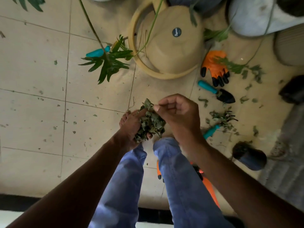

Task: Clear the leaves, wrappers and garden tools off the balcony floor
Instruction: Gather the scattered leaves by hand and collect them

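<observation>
My left hand (131, 127) cups a clump of dry green leaves (150, 122) above the tiled floor. My right hand (179, 112) hovers over the clump, its thumb and fingers pinched on a leaf at the top. More loose leaves (222, 119) lie on the floor to the right. A black trowel with a teal handle (217, 92) lies beside an orange and black garden glove (215, 68). A second teal handle (210, 131) pokes out under the leaf pile, and a third teal-handled tool (97, 52) lies by the plant at the left.
A beige round pot (166, 40) lies tipped on the floor ahead, with a green plant (108, 63) over its left side. A small black pot (250, 156) lies on its side at right. Orange pruning shears (209, 183) lie behind my legs. Grey bags stand at top right.
</observation>
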{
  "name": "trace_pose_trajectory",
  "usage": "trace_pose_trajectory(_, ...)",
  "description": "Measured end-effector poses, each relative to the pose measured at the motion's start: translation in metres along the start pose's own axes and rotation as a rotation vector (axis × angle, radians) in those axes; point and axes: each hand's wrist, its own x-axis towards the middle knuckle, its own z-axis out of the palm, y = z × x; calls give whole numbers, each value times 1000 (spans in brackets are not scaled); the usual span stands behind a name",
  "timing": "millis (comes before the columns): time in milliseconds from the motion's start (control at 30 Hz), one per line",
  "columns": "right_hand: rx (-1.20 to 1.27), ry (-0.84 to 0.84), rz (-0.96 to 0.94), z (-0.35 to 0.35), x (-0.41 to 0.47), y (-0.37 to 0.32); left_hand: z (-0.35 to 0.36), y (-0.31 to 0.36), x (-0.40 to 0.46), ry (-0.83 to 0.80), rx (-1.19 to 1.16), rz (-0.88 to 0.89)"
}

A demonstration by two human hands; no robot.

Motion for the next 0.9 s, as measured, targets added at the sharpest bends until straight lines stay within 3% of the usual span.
trace_pose_trajectory(133, -232, 73, -146, -1, -31, -9, 20, 7, -10, -120, -45, 29)
trace_pose_trajectory(400, -340, 301, -200, -10, -40, 4, 48, 3, -10, -324, -83, 5)
trace_pose_trajectory(667, 118, 366, 55, -55, -13, 62, 72, -12, 16, -219, -21, -96)
trace_pose_trajectory(767, -192, 381, 103, -80, 15, 122, 79, -20, 39, -164, 9, -147)
trace_pose_trajectory(900, -1055, 148, 103, -118, 63, 206, 82, -31, 75, -158, 50, -204)
